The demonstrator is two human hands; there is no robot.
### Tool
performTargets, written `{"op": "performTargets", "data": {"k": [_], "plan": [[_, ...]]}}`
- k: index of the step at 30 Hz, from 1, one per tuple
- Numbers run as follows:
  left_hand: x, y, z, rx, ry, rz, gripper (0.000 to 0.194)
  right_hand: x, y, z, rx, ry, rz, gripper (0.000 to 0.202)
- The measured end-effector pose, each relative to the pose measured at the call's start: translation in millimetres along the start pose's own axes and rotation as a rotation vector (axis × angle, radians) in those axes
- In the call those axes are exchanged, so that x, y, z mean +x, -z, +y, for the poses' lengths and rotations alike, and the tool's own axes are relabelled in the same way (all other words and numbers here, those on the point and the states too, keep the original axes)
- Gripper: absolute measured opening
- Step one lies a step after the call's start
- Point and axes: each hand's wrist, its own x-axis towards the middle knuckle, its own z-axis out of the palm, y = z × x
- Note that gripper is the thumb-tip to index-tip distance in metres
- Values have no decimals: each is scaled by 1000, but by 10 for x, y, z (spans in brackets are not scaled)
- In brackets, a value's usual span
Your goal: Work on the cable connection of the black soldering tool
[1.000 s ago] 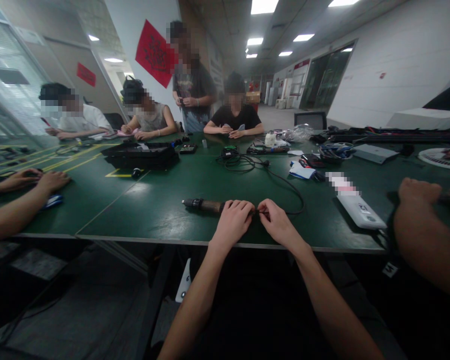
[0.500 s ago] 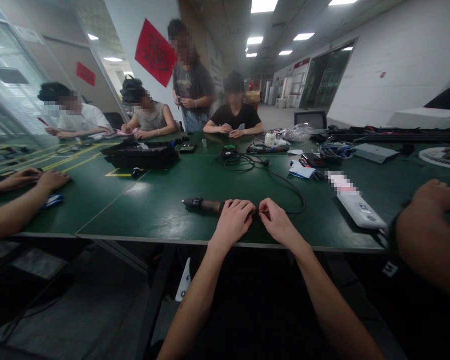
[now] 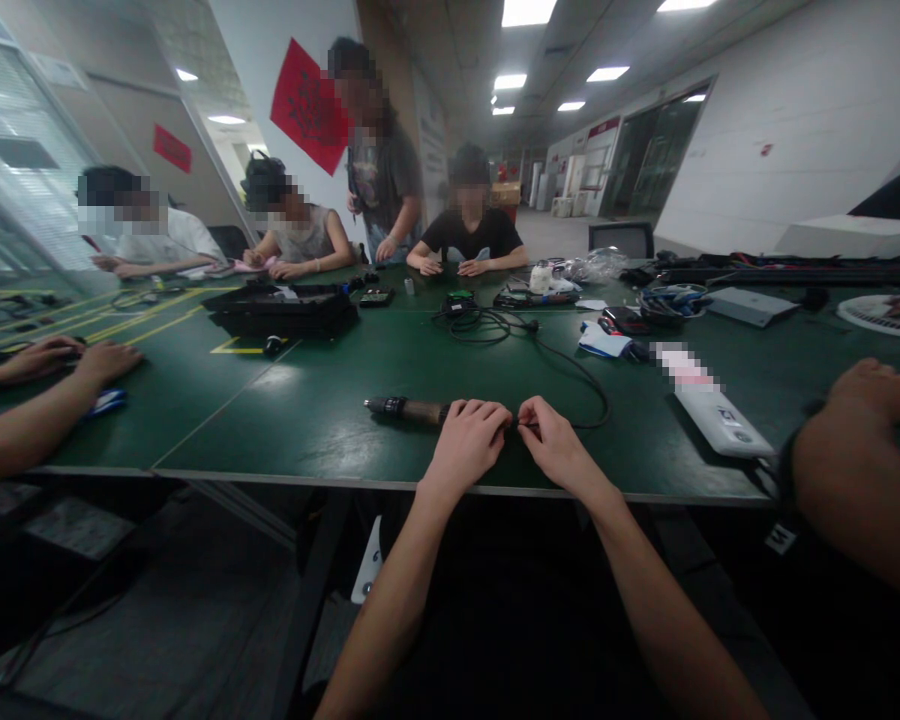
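My left hand (image 3: 471, 435) is wrapped over the rear end of a dark, pen-shaped power screwdriver (image 3: 418, 411), which lies on the green table (image 3: 315, 430) with its tip to the left. Close by on the right, my right hand (image 3: 547, 438) is closed in a pinch at the tool's tail, where the black cable (image 3: 604, 395) begins. What its fingertips hold is too small to make out. The cable curves from there around to a loose coil (image 3: 480, 325) farther back.
A black tray (image 3: 281, 312) stands at the back left, near a small black round object (image 3: 272, 345). To the right lie a white power bank-like device (image 3: 722, 422), a blue-and-white packet (image 3: 604, 340) and bundled wires (image 3: 673, 302). Other people's arms (image 3: 37, 415) reach in from both sides.
Across the table, the standing person has lowered one hand to the tabletop, and the seated person in black has moved their hands apart. My own hands look the same.
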Motion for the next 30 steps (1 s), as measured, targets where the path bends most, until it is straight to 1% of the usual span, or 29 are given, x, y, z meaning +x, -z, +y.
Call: {"op": "performTargets", "data": {"k": [5, 9, 12, 17, 20, 26, 30], "plan": [[7, -22, -6, -13, 31, 6, 11, 0, 4, -9, -2, 2, -7, 8], [6, -16, -1, -7, 17, -8, 14, 1, 11, -21, -7, -1, -6, 8], [3, -8, 2, -6, 28, -8, 10, 2, 12, -22, -8, -1, -5, 8], [-2, -13, 2, -2, 8, 3, 11, 2, 5, -21, 2, 5, 3, 8], [-1, -19, 4, 10, 29, 5, 8, 0, 2, -19, 2, 5, 5, 8], [1, -16, 4, 27, 9, -8, 15, 1, -2, 1, 7, 7, 1, 9], [0, -16, -1, 17, 29, -10, 15, 1, -7, 4, 11, 5, 5, 9]]}}
